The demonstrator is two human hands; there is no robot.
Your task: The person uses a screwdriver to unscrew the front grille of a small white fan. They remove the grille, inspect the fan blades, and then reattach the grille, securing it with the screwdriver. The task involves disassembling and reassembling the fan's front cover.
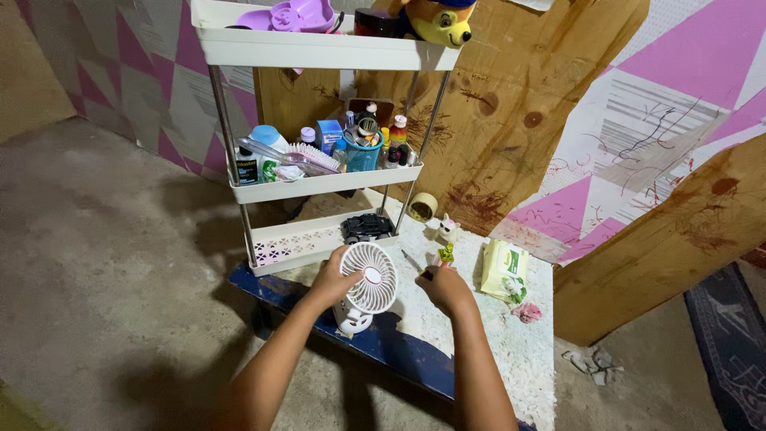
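A small white table fan (367,281) with a round grille stands on a low table (511,351) with a speckled white top and blue edge. My left hand (333,280) grips the left side of the fan's head. My right hand (444,286) is just right of the fan, closed on a thin tool, apparently a screwdriver (414,262), whose tip points up and left behind the fan. A small green and yellow item (446,254) sits just beyond my right hand.
A white three-tier shelf rack (319,185) stands behind the fan, holding bottles, a brush, a blue cup, a black toy car and, on top, a purple toy and a plush dog. A pack of wipes (503,270), a tape roll (422,207) and a small white figurine (449,230) lie on the table.
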